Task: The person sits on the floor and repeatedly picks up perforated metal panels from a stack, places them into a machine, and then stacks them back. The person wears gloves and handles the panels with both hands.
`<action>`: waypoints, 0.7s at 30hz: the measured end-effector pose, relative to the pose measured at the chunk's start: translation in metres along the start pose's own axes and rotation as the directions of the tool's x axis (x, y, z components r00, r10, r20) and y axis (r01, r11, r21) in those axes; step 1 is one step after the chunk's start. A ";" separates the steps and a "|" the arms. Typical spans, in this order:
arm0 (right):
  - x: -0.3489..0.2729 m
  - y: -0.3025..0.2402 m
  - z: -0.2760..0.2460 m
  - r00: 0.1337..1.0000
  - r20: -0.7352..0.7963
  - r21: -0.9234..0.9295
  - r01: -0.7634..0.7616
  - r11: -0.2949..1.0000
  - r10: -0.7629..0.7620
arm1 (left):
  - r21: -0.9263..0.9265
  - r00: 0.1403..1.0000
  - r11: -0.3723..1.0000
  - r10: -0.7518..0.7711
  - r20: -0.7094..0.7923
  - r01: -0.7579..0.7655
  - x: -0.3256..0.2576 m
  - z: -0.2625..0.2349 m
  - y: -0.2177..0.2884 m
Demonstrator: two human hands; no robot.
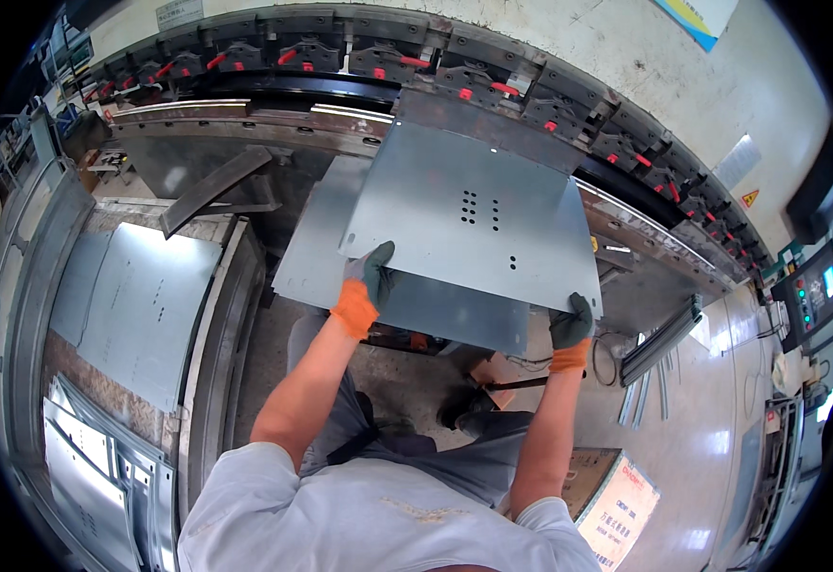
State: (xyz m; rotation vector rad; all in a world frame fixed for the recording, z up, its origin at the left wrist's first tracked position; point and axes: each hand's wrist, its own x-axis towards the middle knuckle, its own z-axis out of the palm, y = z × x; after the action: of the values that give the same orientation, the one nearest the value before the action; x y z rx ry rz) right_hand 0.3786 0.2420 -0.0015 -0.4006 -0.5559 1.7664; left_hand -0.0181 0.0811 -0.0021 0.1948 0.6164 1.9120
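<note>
A flat grey metal sheet (426,205) with several round holes lies level in front of me, its far edge between the upper and lower tooling of a press brake (493,71). My left hand (372,275), in a dark glove with an orange cuff, grips the near left corner. At the near right corner, my right hand (572,322) wears the same kind of glove and holds the edge. The fingers under the sheet are hidden on both hands. Below it lie more metal sheets (316,234), sticking out to the left and toward me.
On my left, a metal-framed rack (216,334) holds flat sheets (150,305) and a pile of punched panels (102,477). A cardboard box (617,505) stands on the floor at lower right. Metal strips (640,396) lie beyond it. A control panel (812,296) is at far right.
</note>
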 end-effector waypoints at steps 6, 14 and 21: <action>-0.024 -0.008 0.042 0.985 0.171 -0.098 0.002 0.995 0.015 | 0.113 0.990 0.987 0.107 0.093 -0.117 -0.010 0.048 0.023; -0.075 0.012 0.052 0.942 0.296 -0.409 -0.024 0.912 0.157 | 0.062 0.901 0.966 0.211 0.378 -0.252 0.030 0.198 0.122; -0.138 0.049 0.020 0.965 0.150 -0.393 -0.142 0.909 0.215 | -0.074 0.889 0.997 0.021 0.458 0.015 0.008 0.187 0.134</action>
State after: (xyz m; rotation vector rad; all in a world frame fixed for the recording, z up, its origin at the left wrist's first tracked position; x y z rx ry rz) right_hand 0.3646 0.0957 -0.0149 -0.5687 -1.0358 1.8853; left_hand -0.0544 0.1090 0.2238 0.5812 0.2220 1.7995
